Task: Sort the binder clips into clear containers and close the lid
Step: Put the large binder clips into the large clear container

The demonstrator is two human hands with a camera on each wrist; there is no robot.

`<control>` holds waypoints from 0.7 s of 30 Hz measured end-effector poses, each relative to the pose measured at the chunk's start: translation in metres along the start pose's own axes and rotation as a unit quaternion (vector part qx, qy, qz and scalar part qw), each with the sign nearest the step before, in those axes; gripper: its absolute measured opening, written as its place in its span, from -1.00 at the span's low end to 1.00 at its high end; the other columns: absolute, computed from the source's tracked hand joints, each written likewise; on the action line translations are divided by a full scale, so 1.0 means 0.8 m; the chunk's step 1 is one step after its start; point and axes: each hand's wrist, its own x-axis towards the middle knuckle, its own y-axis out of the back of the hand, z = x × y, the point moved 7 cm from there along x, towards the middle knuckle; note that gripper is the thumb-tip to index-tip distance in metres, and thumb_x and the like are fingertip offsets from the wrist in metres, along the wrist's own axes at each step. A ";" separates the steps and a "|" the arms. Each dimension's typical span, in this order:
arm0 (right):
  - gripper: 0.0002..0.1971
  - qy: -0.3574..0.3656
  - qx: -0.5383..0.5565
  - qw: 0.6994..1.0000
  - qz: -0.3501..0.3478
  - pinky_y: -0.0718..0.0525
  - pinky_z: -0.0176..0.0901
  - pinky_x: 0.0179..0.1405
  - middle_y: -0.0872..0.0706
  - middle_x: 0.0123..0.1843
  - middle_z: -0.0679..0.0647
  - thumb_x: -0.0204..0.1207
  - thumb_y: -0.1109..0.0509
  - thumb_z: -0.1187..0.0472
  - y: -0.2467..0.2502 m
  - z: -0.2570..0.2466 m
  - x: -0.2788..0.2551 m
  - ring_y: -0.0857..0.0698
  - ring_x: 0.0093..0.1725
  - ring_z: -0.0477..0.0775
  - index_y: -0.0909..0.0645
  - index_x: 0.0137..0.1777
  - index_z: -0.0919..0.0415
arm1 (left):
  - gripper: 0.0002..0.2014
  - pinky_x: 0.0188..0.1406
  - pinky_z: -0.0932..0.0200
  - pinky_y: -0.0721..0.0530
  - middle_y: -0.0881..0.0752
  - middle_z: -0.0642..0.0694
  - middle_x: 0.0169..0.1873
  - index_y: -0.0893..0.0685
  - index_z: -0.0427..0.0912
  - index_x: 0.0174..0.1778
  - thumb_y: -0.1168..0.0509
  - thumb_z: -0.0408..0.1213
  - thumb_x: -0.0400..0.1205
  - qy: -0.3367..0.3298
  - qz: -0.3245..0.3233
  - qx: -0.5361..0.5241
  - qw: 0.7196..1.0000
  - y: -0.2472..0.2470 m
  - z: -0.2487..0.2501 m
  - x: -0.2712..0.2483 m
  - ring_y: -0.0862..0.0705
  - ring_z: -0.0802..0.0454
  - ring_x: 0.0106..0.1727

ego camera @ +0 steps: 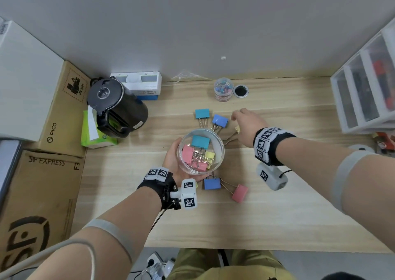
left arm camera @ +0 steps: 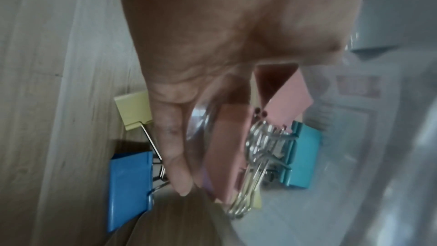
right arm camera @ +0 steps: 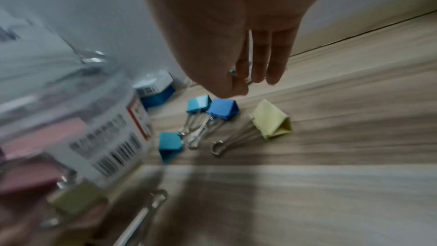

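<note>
My left hand [ego camera: 174, 162] grips a clear round container [ego camera: 218, 145] from below and holds it a little above the wooden table. Inside it lie a teal, a yellow and pink binder clips [ego camera: 189, 153]; the left wrist view shows them through the clear wall [left arm camera: 305, 152]. My right hand [ego camera: 236, 116] hovers empty with straight fingers [right arm camera: 261, 57] over loose clips: a teal clip [ego camera: 202, 113], a blue clip [ego camera: 220, 120] and a yellow clip [right arm camera: 272, 119]. Nearer to me lie a blue clip [ego camera: 211, 183] and a pink clip [ego camera: 239, 193].
A small jar of pins [ego camera: 222, 91] and a black lid [ego camera: 240, 91] stand at the back. A black kettle [ego camera: 116, 108], a green tissue pack [ego camera: 96, 139] and cardboard boxes [ego camera: 40, 190] fill the left. A drawer unit [ego camera: 367, 87] stands at the right.
</note>
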 end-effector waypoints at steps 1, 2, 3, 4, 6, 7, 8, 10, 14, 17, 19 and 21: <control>-0.45 0.001 -0.026 0.999 -0.021 -0.56 -0.01 0.20 -0.52 0.38 0.09 0.43 -0.38 0.39 -0.012 0.010 0.003 -0.53 0.32 0.20 -0.44 0.43 0.11 | -0.22 0.43 -0.39 -0.54 -0.74 -0.36 0.31 -0.64 -0.15 0.48 -0.16 0.40 0.58 0.000 -0.001 -0.012 1.000 0.003 0.001 0.002 -0.67 -0.39 0.37; -0.41 0.004 -0.045 0.998 -0.038 -0.55 -0.01 0.21 -0.49 0.40 0.09 0.41 -0.38 0.41 -0.024 0.017 0.005 -0.50 0.35 0.20 -0.42 0.46 0.10 | -0.22 0.40 -0.42 -0.56 -0.73 -0.37 0.33 -0.63 -0.16 0.50 -0.16 0.40 0.58 -0.005 -0.002 -0.021 1.000 0.008 0.003 0.003 -0.68 -0.42 0.36; -0.37 0.005 -0.056 0.997 -0.052 -0.56 0.00 0.22 -0.47 0.42 0.08 0.40 -0.38 0.42 -0.034 0.023 0.009 -0.46 0.38 0.21 -0.39 0.48 0.09 | -0.22 0.29 -0.41 -0.65 -0.72 -0.39 0.33 -0.62 -0.16 0.51 -0.14 0.40 0.60 -0.012 -0.002 -0.028 1.000 0.011 0.006 0.001 -0.71 -0.43 0.31; -0.32 0.008 -0.063 0.996 -0.058 -0.58 0.01 0.22 -0.44 0.44 0.07 0.38 -0.39 0.42 -0.041 0.027 0.011 -0.43 0.40 0.21 -0.36 0.51 0.07 | -0.22 0.14 -0.37 -0.74 -0.73 -0.40 0.32 -0.62 -0.17 0.51 -0.12 0.39 0.61 -0.015 -0.003 -0.034 0.999 0.015 0.007 0.002 -0.76 -0.44 0.22; -0.25 0.008 -0.077 0.995 -0.056 -0.61 0.01 0.14 -0.41 0.45 0.06 0.34 -0.42 0.42 -0.050 0.030 0.019 -0.40 0.40 0.21 -0.31 0.54 0.05 | -0.22 -0.06 -0.28 -0.79 -0.75 -0.41 0.28 -0.63 -0.19 0.49 -0.10 0.39 0.62 -0.019 -0.002 -0.043 0.999 0.024 0.011 0.004 -0.81 -0.42 0.10; -0.24 0.006 -0.082 0.995 -0.056 -0.60 0.01 0.09 -0.41 0.44 0.07 0.34 -0.42 0.42 -0.052 0.030 0.022 -0.40 0.38 0.22 -0.29 0.54 0.05 | -0.22 -0.06 -0.26 -0.78 -0.74 -0.40 0.29 -0.63 -0.18 0.50 -0.10 0.39 0.62 -0.023 0.004 -0.042 0.999 0.028 0.012 0.004 -0.80 -0.42 0.13; -0.24 0.005 -0.086 0.994 -0.060 -0.59 0.00 0.06 -0.42 0.41 0.09 0.34 -0.42 0.42 -0.056 0.029 0.026 -0.41 0.35 0.22 -0.29 0.54 0.06 | -0.20 -0.04 -0.25 -0.77 -0.73 -0.38 0.32 -0.62 -0.17 0.52 -0.11 0.40 0.61 -0.024 0.006 -0.037 0.999 0.033 0.014 0.007 -0.77 -0.41 0.18; -0.30 0.007 -0.097 0.993 -0.069 -0.57 -0.02 0.02 -0.45 0.34 0.10 0.36 -0.40 0.42 -0.061 0.026 0.033 -0.43 0.28 0.21 -0.31 0.51 0.10 | -0.20 -0.11 -0.20 -0.76 -0.72 -0.35 0.33 -0.61 -0.17 0.54 -0.13 0.40 0.60 -0.024 0.011 -0.036 0.999 0.037 0.016 0.013 -0.76 -0.37 0.17; -0.29 0.033 -0.119 0.989 -0.083 -0.57 -0.04 0.15 -0.50 0.33 0.10 0.34 -0.47 0.41 -0.064 0.018 0.048 -0.46 0.29 0.20 -0.30 0.49 0.16 | -0.24 -0.13 -0.22 -0.78 -0.76 -0.35 0.27 -0.66 -0.18 0.47 -0.10 0.38 0.63 -0.027 0.020 -0.046 0.998 0.034 0.023 0.021 -0.82 -0.36 0.07; -0.09 0.045 -0.108 0.991 -0.061 -0.54 -0.05 0.10 -0.52 0.38 0.13 0.30 -0.46 0.47 -0.055 0.013 0.053 -0.48 0.31 0.22 -0.11 0.62 0.16 | -0.22 -0.02 -0.23 -0.78 -0.75 -0.34 0.30 -0.65 -0.17 0.48 -0.10 0.41 0.61 -0.028 0.024 -0.041 0.999 0.030 0.030 0.024 -0.78 -0.35 0.14; 0.05 0.055 -0.105 0.991 -0.059 -0.59 0.02 0.11 -0.50 0.42 0.15 0.32 -0.42 0.50 -0.049 0.009 0.057 -0.47 0.32 0.24 0.11 0.71 0.07 | -0.18 -0.12 -0.21 -0.77 -0.72 -0.32 0.34 -0.60 -0.17 0.54 -0.13 0.42 0.59 -0.029 0.018 -0.049 0.998 0.027 0.036 0.026 -0.77 -0.36 0.10; 0.12 0.077 -0.124 0.987 -0.067 -0.61 0.04 0.09 -0.48 0.41 0.15 0.36 -0.38 0.51 -0.048 0.004 0.061 -0.49 0.29 0.24 0.28 0.72 -0.06 | -0.13 -0.26 -0.17 -0.73 -0.65 -0.31 0.34 -0.52 -0.17 0.62 -0.16 0.43 0.56 -0.026 0.002 -0.059 0.998 0.024 0.040 0.029 -0.75 -0.35 -0.04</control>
